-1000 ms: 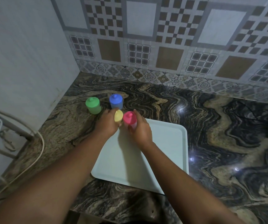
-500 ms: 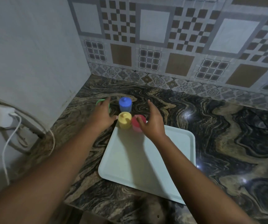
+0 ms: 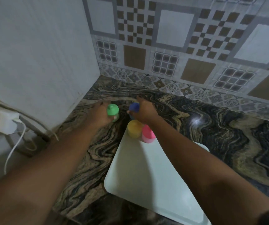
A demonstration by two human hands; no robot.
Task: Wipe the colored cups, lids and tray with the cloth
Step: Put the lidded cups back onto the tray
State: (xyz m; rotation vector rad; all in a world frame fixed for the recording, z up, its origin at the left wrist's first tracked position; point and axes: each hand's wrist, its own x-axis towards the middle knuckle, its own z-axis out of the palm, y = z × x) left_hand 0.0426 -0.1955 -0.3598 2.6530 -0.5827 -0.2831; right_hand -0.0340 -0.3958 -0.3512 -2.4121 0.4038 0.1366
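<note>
- Marbled stone counter [image 3: 211,143], dark w/ tan veins; pale tray [image 3: 146,179] is laid on it and is taken as ref. landmark.
- Yellow cup [image 3: 134,131] & pink cup [image 3: 148,134], both lidded, are seated on the tray's far-left corner, side by side and touching.
- Green cup [image 3: 112,110], lidded, is seen off the tray, beyond its far-left corner, on the counter; it is wrapped by the left hand [image 3: 100,114], fingers curled round its body.
- Blue cup [image 3: 134,108], lidded, is placed just beyond the tray's far edge, behind the yellow cup; it is gripped from the side by the right hand [image 3: 144,113].
- Patterned wall tiles [image 3: 171,51] are shown beyond the tray; a white plug w/ cable [image 3: 2,120] is fixed well left of it.
- Motion blur is noted on both hands.
</note>
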